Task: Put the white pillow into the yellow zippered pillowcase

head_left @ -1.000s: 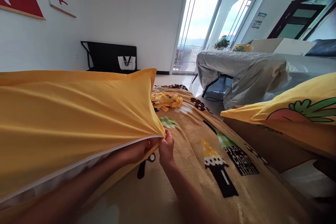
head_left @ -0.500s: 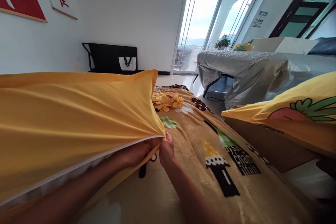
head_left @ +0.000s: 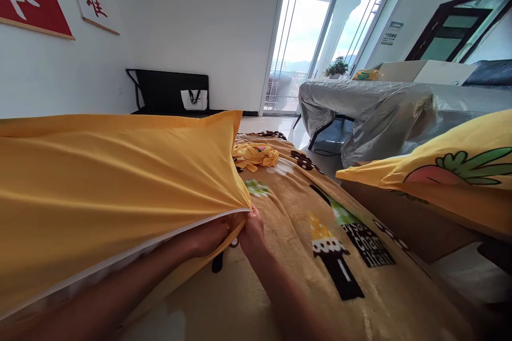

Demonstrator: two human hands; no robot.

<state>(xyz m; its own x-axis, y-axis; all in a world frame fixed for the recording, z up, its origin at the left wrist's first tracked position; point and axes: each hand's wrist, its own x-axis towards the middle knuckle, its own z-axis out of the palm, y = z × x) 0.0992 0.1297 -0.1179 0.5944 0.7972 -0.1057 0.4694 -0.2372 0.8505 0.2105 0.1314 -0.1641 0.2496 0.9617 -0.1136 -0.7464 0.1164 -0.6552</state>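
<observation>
A plain yellow pillowcase (head_left: pixel 132 170) with a white zip edge stretches across the left side, its creases drawn toward one pinched point. At that point my right hand (head_left: pixel 253 230) is closed on the end of the zipped edge. My left hand (head_left: pixel 228 224) reaches through the opening, under the white zip edge (head_left: pixel 160 240). Its fingers are bent together against the cloth beside my right hand, with the fingertips partly hidden. White material shows dimly inside the opening. Under both hands lies a brown patterned blanket (head_left: pixel 292 256).
Bunched yellow cloth (head_left: pixel 258 155) lies further back on the blanket. A yellow pillow (head_left: pixel 460 154) with a carrot print rests at the right above a brown box (head_left: pixel 384 208). Behind are a plastic-covered table (head_left: pixel 360 101), a black bench (head_left: pixel 172 82) with a white bag (head_left: pixel 194 99), and glass doors (head_left: pixel 320 32).
The view has tilted very slightly, so the scene sits a little lower. Both hands keep nearly the same place at the zip end of the pillowcase.
</observation>
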